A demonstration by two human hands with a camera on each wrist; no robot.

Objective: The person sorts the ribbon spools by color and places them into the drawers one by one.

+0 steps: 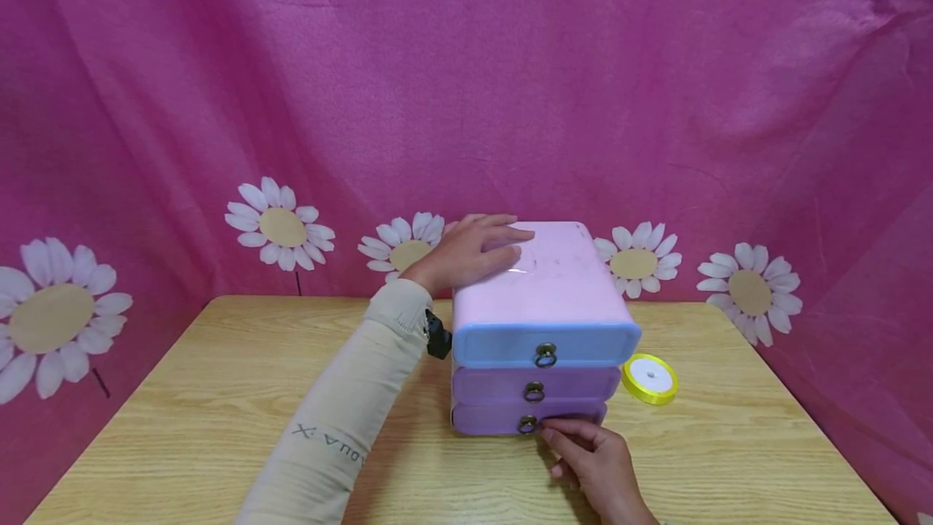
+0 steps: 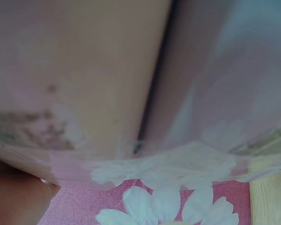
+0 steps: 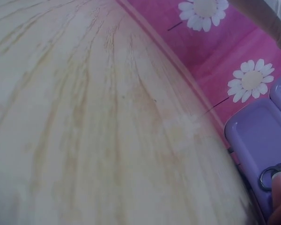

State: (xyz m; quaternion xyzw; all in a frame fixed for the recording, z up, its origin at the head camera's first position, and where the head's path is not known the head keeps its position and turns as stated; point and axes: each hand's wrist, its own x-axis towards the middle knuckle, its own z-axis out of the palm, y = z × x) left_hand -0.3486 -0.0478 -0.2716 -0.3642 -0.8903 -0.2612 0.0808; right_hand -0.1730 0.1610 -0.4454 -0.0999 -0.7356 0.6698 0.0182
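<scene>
Atop the drawer cabinet (image 1: 550, 298), the left hand (image 1: 472, 251) lay outspread, likely good bracing; the right hand (image 1: 598, 462) pinched the bottom ring pull (image 1: 528, 425).

Blurred box (image 2: 93, 75) — dark slanting seam (image 2: 154, 84), left hand (image 2: 18, 199) lower left, white petals (image 2: 164, 204), pink cloth (image 2: 75, 206), table (image 2: 270, 199).

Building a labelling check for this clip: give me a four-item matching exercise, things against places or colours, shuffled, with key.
Things
1. left hand
2. right hand
3. yellow-and-white spool
4. top drawer

Places or colours
A. on the table, beside the drawer box
B. blue front
C. on the box's pink top
D. at the bottom drawer's ring

Pairs: 1-C, 2-D, 3-A, 4-B
</scene>
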